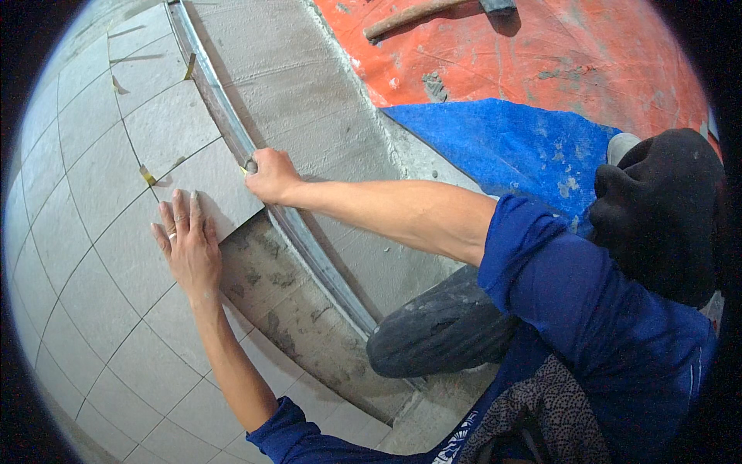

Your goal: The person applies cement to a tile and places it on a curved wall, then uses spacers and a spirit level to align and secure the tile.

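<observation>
My left hand [189, 247] lies flat with fingers spread on grey floor tiles, its fingertips by the lower left edge of the last tile [212, 185] in the row beside a metal strip [309, 267]. My right hand [272, 176] is closed in a fist at that tile's right edge, over the strip. Something small and roundish shows at its fingers, with a bit of yellow; I cannot make out what it is. A yellow clip [148, 176] stands in the joint just beyond my left hand. Two more yellow clips, one of them the far clip [189, 68], stand in joints farther off.
Past the last tile, nearer me, runs a sunken bare cement strip [286, 301]. Right of the metal strip lies rough grey screed [309, 116]. A hammer [417, 17] with a wooden handle rests on red sheeting [580, 46], next to blue sheeting [502, 139]. My bent knee [402, 332] is beside the strip.
</observation>
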`<control>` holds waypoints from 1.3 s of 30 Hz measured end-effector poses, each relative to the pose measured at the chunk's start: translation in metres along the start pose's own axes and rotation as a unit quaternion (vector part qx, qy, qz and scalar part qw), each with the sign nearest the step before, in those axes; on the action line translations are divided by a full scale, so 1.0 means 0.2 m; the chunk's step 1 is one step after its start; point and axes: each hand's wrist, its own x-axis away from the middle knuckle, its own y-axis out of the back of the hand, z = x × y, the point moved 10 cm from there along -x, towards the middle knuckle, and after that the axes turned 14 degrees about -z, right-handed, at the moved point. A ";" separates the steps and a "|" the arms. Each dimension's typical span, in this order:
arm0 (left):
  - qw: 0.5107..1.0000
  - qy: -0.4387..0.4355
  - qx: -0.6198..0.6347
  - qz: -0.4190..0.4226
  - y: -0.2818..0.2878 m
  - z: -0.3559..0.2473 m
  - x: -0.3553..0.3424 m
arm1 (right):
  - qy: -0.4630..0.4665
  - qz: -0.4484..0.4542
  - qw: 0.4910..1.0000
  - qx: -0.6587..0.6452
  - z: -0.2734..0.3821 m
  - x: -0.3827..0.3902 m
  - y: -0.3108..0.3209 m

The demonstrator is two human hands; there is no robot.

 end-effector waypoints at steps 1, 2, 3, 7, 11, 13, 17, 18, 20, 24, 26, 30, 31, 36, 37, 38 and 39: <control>1.000 -0.001 -0.002 0.002 0.00 0.00 0.00 | -0.005 0.011 1.000 -0.003 0.00 0.00 0.00; 1.000 0.000 -0.009 0.006 0.00 0.00 0.00 | -0.015 0.011 1.000 0.002 -0.02 0.00 0.00; 1.000 0.002 -0.006 0.006 0.00 0.00 -0.01 | 0.009 0.008 1.000 0.004 0.01 0.00 0.00; 1.000 0.008 0.006 0.009 0.01 0.00 -0.01 | 0.010 0.000 1.000 0.019 -0.01 -0.01 -0.01; 1.000 0.005 0.006 0.003 0.02 -0.01 0.00 | 0.037 -0.018 0.999 0.009 0.00 -0.02 -0.01; 1.000 0.008 0.003 0.017 0.00 0.00 0.00 | 0.026 -0.015 1.000 0.009 -0.02 -0.02 -0.02; 1.000 0.003 -0.012 0.014 0.00 0.00 -0.01 | -0.023 -0.002 1.000 -0.005 -0.06 -0.03 -0.02; 1.000 0.004 -0.008 0.012 0.00 0.00 -0.01 | -0.017 0.001 1.000 -0.001 -0.06 -0.03 -0.02; 1.000 0.005 -0.012 0.015 0.00 0.00 0.00 | -0.006 0.008 1.000 0.009 -0.05 -0.03 -0.03; 1.000 0.003 0.001 0.012 -0.01 0.00 0.01 | 0.012 -0.022 1.000 0.014 -0.03 -0.02 -0.02; 1.000 -0.004 0.003 -0.009 0.01 0.00 0.00 | 0.012 -0.010 1.000 0.006 -0.03 -0.02 -0.03; 1.000 0.003 0.017 -0.005 0.02 -0.01 -0.01 | 0.010 -0.007 1.000 0.006 -0.04 0.00 -0.02; 1.000 -0.002 0.018 -0.012 0.04 -0.02 -0.01 | 0.014 -0.011 1.000 0.005 -0.03 0.00 -0.01; 0.997 -0.010 0.043 0.055 0.02 -0.13 0.00 | 0.029 -0.010 0.999 0.024 -0.01 0.00 0.00; 0.997 -0.016 0.047 0.057 0.02 -0.16 -0.01 | 0.026 -0.003 0.999 0.027 -0.02 -0.01 0.00; 0.997 -0.022 0.052 0.059 0.01 -0.18 -0.01 | 0.022 0.003 0.999 0.030 -0.02 -0.01 0.00; 0.996 -0.016 0.046 0.069 0.00 -0.18 -0.01 | 0.021 0.010 0.999 0.025 -0.03 -0.01 0.00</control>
